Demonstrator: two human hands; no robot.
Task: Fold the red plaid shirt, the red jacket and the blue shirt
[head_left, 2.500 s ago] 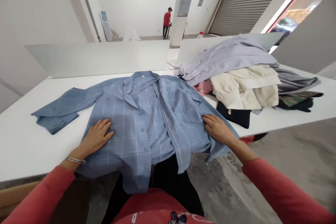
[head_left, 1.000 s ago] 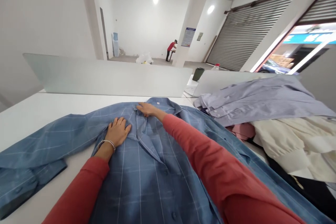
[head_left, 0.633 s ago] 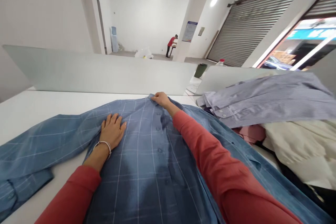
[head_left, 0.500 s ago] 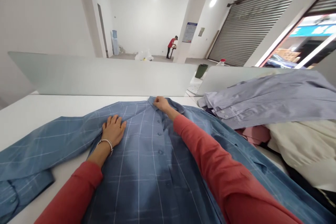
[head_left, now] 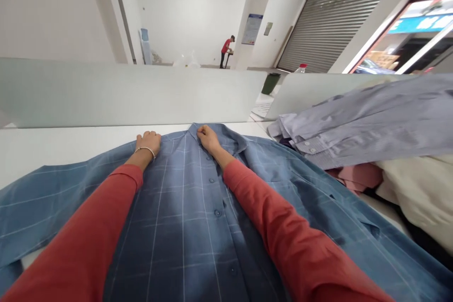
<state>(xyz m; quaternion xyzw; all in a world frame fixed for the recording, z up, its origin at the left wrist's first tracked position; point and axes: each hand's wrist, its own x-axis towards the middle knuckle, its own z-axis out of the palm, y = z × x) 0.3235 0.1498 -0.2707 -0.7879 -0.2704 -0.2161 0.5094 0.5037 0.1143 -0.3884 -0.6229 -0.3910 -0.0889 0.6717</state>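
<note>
A blue shirt (head_left: 173, 207) with a pale windowpane check lies front up, its sleeves spread to both sides. My right hand (head_left: 208, 138) is closed in a pinch on the shirt's collar, beside the neck opening. At the shoulder on the left, my left hand (head_left: 148, 144) has its fingers bent over the shirt's upper edge and closed on the cloth; the fingertips are partly hidden. A thin bracelet circles the left wrist. Down the front runs a button placket (head_left: 217, 212), partly covered by my right forearm.
A frosted divider (head_left: 134, 96) stands along the back of the white table (head_left: 71, 144). At right lies a garment pile with a striped grey shirt (head_left: 368, 120) and cream cloth (head_left: 421, 193). A green bin (head_left: 271, 83) and a person in red (head_left: 226, 51) are beyond.
My left hand has moved up from the chest side to the shoulder edge, its fingers going from flat to bent. My right hand stays at the collar. The view has shifted slightly.
</note>
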